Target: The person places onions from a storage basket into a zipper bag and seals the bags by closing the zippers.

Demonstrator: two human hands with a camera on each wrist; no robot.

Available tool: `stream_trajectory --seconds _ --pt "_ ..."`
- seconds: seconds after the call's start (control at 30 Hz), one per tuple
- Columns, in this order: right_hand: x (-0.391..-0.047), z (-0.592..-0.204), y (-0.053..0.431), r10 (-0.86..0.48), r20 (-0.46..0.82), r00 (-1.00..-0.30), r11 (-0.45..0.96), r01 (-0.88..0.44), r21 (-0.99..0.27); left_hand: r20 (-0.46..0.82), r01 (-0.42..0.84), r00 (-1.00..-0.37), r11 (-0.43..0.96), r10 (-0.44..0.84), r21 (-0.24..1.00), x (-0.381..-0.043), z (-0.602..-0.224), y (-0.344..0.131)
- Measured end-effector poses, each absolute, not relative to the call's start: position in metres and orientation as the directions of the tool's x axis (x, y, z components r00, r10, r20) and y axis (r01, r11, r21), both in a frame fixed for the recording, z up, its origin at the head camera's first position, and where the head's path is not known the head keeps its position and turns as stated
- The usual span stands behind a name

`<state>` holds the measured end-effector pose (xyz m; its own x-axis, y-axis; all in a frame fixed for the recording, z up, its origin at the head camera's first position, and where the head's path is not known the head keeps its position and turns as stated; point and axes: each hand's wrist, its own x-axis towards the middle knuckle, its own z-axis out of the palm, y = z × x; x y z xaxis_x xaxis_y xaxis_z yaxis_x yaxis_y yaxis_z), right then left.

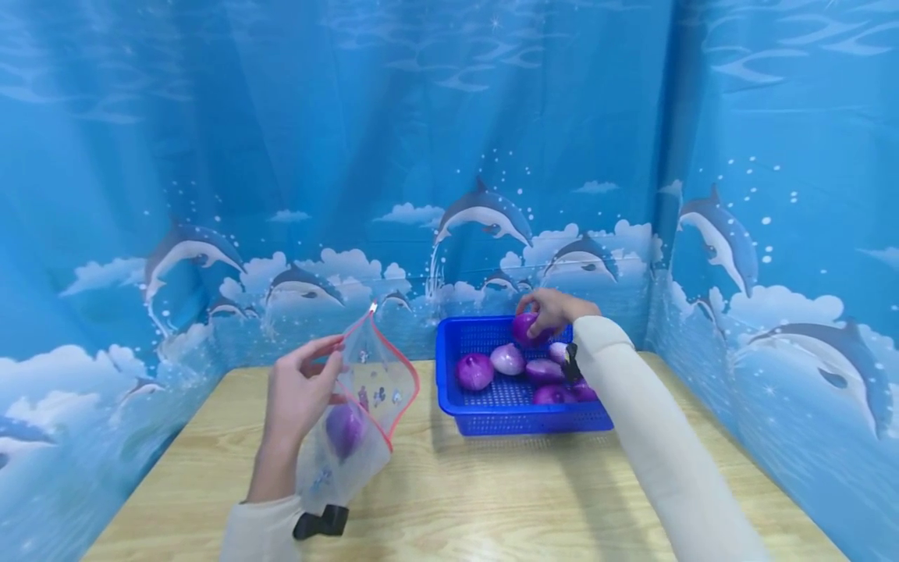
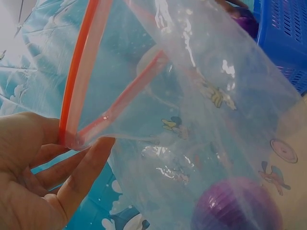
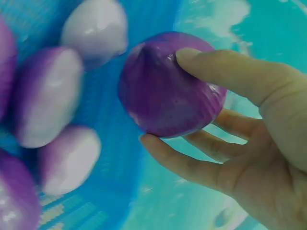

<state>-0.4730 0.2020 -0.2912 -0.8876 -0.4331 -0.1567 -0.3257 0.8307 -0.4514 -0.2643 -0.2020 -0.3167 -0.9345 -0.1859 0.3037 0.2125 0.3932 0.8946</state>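
Note:
My left hand [image 1: 303,390] pinches the edge of a clear zip bag [image 2: 144,115] printed with small cartoon figures. The bag's red zip rim [image 1: 406,361] gapes apart, and one purple onion [image 1: 345,430] lies inside, low in the bag. At the basket's back right, my right hand [image 1: 552,309] grips another purple onion [image 3: 170,86] between thumb and fingers, held up at the rim. Below it in the blue basket [image 1: 534,424] lie several purple and white onions [image 1: 474,371].
A light wooden table [image 1: 435,499] carries the basket and runs back to a blue dolphin-print curtain [image 1: 393,156]. The curtain also stands along the left and right sides. Black straps [image 1: 321,522] circle the wrists.

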Motion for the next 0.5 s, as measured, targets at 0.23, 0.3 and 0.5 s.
stream_trajectory --seconds 0.23,0.3,0.5 --pt "-0.456 -0.25 0.181 -0.532 -0.107 -0.84 0.758 -0.416 -0.503 0.298 0.202 -0.935 0.404 -0.191 0.892 -0.265 -0.319 -0.201" --pt "-0.45 -0.24 0.172 -0.566 -0.077 -0.821 0.73 -0.455 -0.51 0.299 0.203 -0.935 0.404 -0.192 0.892 -0.265 -0.32 -0.201" --pt "-0.425 -0.212 0.138 -0.674 -0.015 -0.738 0.646 -0.58 -0.495 0.308 0.214 -0.933 0.401 -0.186 0.891 -0.265 -0.318 -0.201"
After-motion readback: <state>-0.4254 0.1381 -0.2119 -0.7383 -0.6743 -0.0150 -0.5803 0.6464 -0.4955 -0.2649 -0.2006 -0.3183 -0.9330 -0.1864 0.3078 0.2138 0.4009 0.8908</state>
